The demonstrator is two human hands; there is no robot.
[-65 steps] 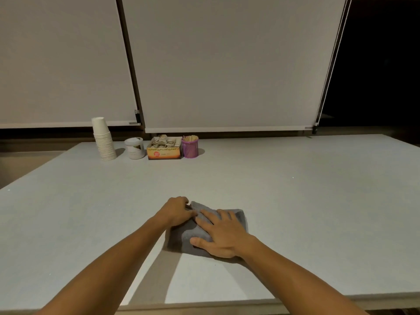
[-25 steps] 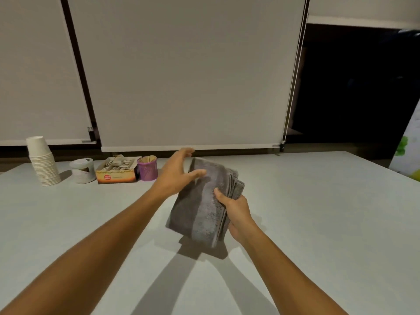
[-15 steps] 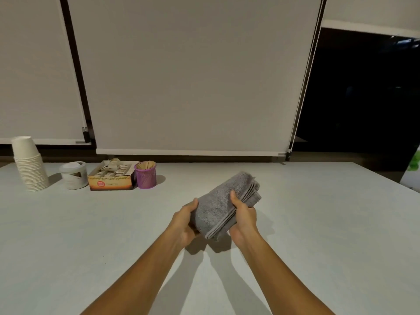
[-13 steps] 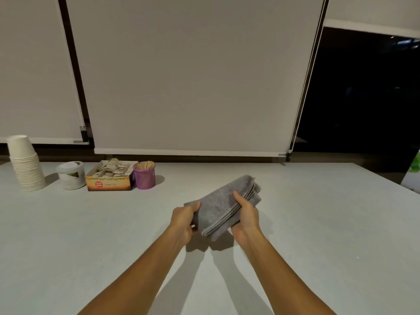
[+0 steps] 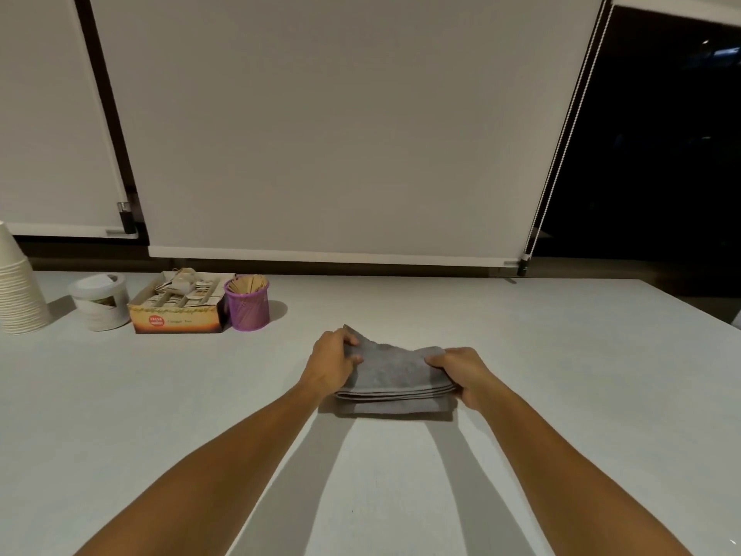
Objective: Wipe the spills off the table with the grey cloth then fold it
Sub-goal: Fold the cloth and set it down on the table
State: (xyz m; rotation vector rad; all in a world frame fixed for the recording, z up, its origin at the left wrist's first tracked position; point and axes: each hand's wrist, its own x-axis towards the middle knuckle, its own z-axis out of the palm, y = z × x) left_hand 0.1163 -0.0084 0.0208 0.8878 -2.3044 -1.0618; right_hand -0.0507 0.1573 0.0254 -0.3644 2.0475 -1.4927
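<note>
Both forearms reach fwd from the near edge, roughly parallel, converging a bit toward the grey cloth mid-surface. Left hand grips the cloth's left end, fingers curled over the top, thumb side tucked at the edge; its far-left corner sticks up past the knuckles. Right hand clasps the right end, fingers on top, thumb under or beside the stacked layers, can't tell which. Cloth is folded into a thick pad w/ several layers showing along its near edge; bottom layer seems to lie on the white surface, shadow just below it.

Far left: stack of paper cups, cut off by the frame's left edge; white tub w/ lid; open cardboard box of sachets, label too small to read; purple mesh cup w/ wooden sticks, touching the box's right side. 2 roller blinds behind, dark window at right. Elbows out of frame.
</note>
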